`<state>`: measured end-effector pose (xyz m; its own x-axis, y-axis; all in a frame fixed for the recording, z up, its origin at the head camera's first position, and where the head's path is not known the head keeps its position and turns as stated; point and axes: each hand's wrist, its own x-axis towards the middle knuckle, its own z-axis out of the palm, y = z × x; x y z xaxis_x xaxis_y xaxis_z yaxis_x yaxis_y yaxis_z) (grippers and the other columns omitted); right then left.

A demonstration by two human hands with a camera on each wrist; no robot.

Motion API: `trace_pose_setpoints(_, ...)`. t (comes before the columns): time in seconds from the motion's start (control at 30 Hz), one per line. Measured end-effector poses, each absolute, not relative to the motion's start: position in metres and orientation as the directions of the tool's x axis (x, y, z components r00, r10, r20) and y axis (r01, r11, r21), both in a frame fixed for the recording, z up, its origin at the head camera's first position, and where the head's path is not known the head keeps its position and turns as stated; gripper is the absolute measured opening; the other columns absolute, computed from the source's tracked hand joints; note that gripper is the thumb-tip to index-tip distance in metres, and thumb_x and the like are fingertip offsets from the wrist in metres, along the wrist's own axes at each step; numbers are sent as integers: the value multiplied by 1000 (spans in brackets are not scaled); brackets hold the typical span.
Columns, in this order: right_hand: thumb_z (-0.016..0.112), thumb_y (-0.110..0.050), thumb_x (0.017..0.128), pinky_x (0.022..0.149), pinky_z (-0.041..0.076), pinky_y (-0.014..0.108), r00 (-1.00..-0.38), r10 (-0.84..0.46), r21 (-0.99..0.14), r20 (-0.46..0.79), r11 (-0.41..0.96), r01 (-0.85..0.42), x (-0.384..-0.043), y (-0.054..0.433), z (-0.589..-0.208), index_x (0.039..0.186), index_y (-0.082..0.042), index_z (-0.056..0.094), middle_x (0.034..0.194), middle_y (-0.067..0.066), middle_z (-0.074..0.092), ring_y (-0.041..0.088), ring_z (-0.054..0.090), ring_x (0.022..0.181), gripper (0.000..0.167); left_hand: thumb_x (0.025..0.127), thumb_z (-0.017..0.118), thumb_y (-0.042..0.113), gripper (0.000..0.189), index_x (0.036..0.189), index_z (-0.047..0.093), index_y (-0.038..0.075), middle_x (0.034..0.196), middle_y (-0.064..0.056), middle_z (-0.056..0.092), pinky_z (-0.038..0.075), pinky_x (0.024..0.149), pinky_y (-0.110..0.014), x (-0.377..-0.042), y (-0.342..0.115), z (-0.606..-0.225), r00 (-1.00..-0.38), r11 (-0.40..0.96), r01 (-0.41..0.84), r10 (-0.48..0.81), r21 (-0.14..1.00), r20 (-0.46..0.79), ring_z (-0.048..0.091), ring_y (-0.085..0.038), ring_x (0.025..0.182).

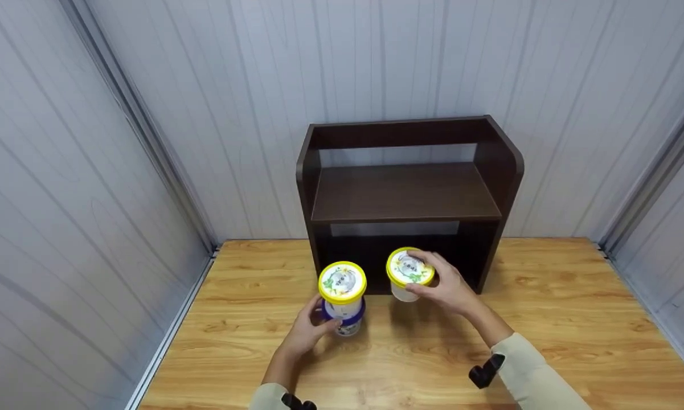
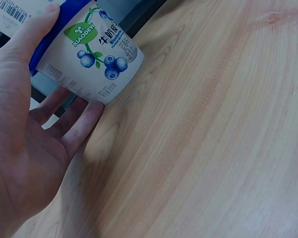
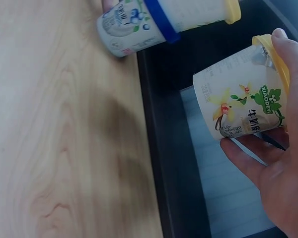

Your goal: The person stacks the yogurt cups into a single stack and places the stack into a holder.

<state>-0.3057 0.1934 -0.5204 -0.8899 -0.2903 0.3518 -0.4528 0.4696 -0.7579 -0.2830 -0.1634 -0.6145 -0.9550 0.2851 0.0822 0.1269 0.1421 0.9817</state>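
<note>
My left hand curls round the blue-lidded cup, the upper cup resting above my palm; tilting that grip could slide it off. My right hand pinches the third cup between thumb and fingers; swinging it left could knock the upper cup loose.

Soft light from above, cool and fairly even, with dimmer wrist views.
In the head view the round white lids with yellow rims glare, their print hard to read, while the lower bay of the boxy dark brown shelf sinks nearly to black. A pale sheen lies on the honey-coloured wood-grain tabletop; the grey panelled walls splay wide-angle. The left wrist view shows the white cup printed with blueberries fairly sharply; the right wrist view is hazy, with blurred shadows on the tabletop.
</note>
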Motion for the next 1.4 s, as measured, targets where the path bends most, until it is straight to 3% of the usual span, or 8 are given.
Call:
trace_pose_setpoints(0.63,83,-37,85,95,48,34,-851,-332,-750,406,411,-518,-315,181,-481,144,-28,56,136,-3,57,18,55,117,65,91,77,18,81,156,32,4,136,-20,49,46,104,-43,-285,-164,-619,-952,128,130,294,983,87,53,-34,125)
trace_pose_setpoints(1.4,82,-37,85,95,48,41,-817,-367,-749,444,349,-564,-320,139,-446,143,-27,56,136,-1,56,19,55,115,64,91,76,19,81,157,31,4,136,-21,49,45,105,-46,-285,-166,-620,-950,115,136,295,984,97,53,-36,126)
